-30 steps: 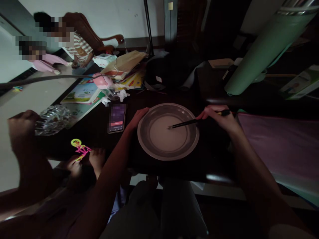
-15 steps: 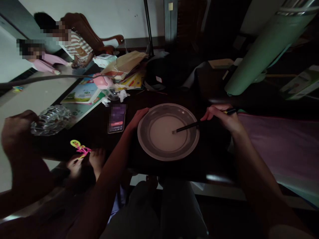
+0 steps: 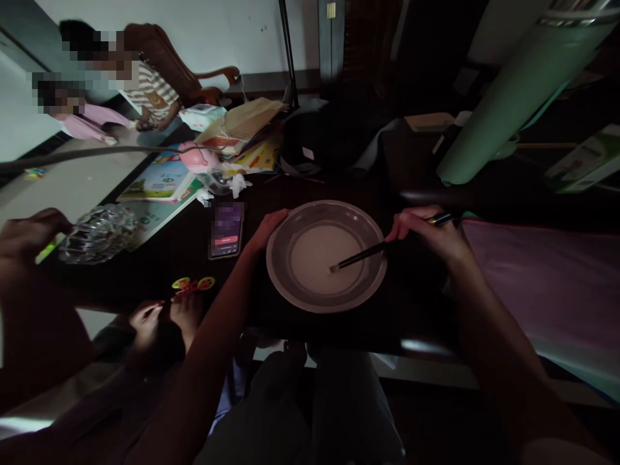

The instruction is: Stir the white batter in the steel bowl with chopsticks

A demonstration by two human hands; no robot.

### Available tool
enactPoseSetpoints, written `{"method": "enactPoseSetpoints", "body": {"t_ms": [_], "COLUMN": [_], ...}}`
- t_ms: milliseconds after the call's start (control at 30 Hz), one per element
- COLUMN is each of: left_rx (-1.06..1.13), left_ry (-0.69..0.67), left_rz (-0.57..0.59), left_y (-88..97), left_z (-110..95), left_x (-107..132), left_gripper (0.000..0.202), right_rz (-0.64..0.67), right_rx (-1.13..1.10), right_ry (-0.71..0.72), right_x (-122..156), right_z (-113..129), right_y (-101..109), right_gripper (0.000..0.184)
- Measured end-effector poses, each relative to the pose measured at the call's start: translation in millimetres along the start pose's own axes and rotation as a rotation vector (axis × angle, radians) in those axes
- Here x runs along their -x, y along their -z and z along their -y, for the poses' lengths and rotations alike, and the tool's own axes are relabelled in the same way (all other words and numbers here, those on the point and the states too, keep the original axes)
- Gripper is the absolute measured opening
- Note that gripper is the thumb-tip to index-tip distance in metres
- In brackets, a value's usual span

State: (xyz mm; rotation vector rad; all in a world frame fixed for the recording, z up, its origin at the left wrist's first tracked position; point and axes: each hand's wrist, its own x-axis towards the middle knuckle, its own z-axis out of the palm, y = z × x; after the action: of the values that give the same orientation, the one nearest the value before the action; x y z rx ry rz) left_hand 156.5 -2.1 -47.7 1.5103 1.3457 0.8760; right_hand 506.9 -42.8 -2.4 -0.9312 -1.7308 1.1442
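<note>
A round metal basin of cloudy, pale liquid sits on the dark table before me. My left hand grips its left rim, with the fingertips partly hidden behind the edge. In my right hand, to the right of the basin, is a slim dark paintbrush. The brush slants down over the right rim, and its tip is at the liquid near the middle. A phone with a lit screen lies left of my left hand.
Other people's hands are at left, one by a clear plastic container, another with a pink-and-yellow toy. Books and a pink-lidded bottle lie behind. A green thermos stands at back right, near a pinkish cloth.
The brush tip has shifted slightly left and down in the basin, and my right hand has moved slightly with it. Another person's toy has turned and moved right. My left hand stays put.
</note>
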Motion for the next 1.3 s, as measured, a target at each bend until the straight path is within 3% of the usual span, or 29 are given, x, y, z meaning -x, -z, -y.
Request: {"method": "enactPoseSetpoints", "body": {"t_ms": [67,133,300,533,733,933,1133,1300], "left_rx": [-0.013,-0.030,0.017,0.016,-0.025,-0.042,-0.008,-0.065], "left_ry": [-0.010,-0.033,0.003,-0.007,-0.016,-0.002,0.000,-0.024], "left_rz": [-0.006,-0.013,-0.014,-0.008,-0.022,-0.016,-0.011,-0.023], "left_y": [0.6,0.7,-1.0,-1.7,-2.1,-3.1,-3.6,-2.1], "left_z": [1.0,1.4,-0.5,-5.7,-7.7,-11.2,-9.7,-9.7], "left_x": [-0.5,-1.0,-0.2,3.5,3.9,4.8,4.2,4.6], "left_gripper": [0.050,0.050,0.051,0.047,0.046,0.046,0.044,0.044], "right_rz": [0.084,0.087,-0.103,0.098,-0.092,0.065,-0.137,0.060], "right_rx": [0.043,0.102,0.079,0.100,0.039,0.121,0.083,0.066], "right_ry": [-0.014,-0.019,-0.035,-0.049,-0.036,-0.038,-0.054,-0.033], "right_x": [-2.3,-4.3,-0.7,-3.4,0.1,-2.8,-0.6,-1.1], "right_z": [1.9,3.7,1.3,4.0,3.3,0.8,-1.2,2.0], "right_y": [-8.4,-12.5,3.4,-9.8,3.2,-8.2,4.5,-8.2], "right_gripper": [0.040,0.039,0.041,0.040,0.041,0.038,0.041,0.040]}}
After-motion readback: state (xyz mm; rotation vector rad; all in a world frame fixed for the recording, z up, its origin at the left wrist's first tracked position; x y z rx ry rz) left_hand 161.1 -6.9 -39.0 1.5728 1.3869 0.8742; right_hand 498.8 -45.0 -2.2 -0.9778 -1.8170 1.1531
